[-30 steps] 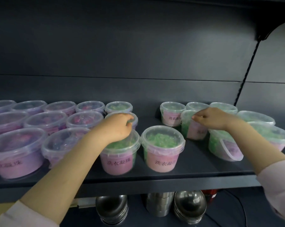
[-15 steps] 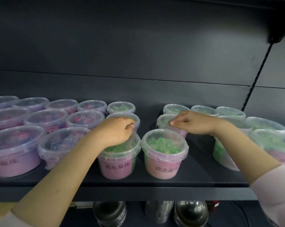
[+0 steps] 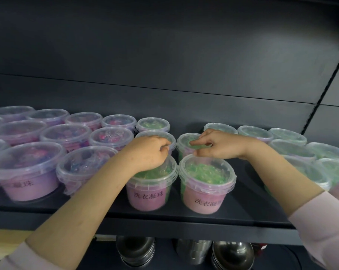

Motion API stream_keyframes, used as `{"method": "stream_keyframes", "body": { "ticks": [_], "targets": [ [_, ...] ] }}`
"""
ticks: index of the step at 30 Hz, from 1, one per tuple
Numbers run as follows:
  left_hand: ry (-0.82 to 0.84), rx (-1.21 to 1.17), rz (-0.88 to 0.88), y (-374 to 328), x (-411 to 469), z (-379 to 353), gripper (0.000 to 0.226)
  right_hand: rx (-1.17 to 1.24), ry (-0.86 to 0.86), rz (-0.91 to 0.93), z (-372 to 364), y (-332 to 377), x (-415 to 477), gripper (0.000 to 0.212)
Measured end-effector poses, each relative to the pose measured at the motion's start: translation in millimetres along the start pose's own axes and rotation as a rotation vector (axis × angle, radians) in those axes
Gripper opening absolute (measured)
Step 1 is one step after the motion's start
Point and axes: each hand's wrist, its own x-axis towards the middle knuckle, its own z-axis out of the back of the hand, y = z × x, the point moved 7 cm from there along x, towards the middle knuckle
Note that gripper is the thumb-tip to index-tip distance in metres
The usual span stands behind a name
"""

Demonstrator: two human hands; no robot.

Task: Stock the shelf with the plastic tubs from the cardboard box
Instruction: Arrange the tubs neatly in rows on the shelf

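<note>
Clear lidded tubs stand in rows on the dark shelf, purple-filled ones at the left and green-filled ones at the middle and right. My left hand lies on the front green tub, fingers curled at its far rim. My right hand pinches the lid of a second-row green tub, which stands just behind another front green tub. No cardboard box is in view.
The shelf's dark back panel rises behind the tubs. A notched upright runs up at the right. Stacked steel bowls and a steel lid sit on the level below.
My right hand has slid a green tub leftward from the right group into the gap behind the front middle tub. My left hand has stayed on its tub.
</note>
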Motion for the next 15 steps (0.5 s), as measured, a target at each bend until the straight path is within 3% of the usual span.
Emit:
{"method": "stream_keyframes", "body": {
  "ticks": [4,8,11,15],
  "targets": [
    [-0.003,0.003,-0.006,-0.4,0.2,0.3,0.041,0.021,0.003,0.023,2.6,1.1,-3.5,0.055],
    [-0.025,0.000,-0.005,1.1,0.3,0.4,0.040,0.213,-0.084,-0.024,27.5,-17.1,-1.2,0.046],
    [-0.041,-0.012,-0.012,2.2,0.4,-0.3,0.040,0.024,-0.153,-0.190,42.4,-49.3,5.3,0.051],
    [-0.048,-0.042,-0.015,4.1,-0.1,-1.2,0.039,-0.059,-0.063,-0.286,35.7,-76.4,11.4,0.046]
  ]
}}
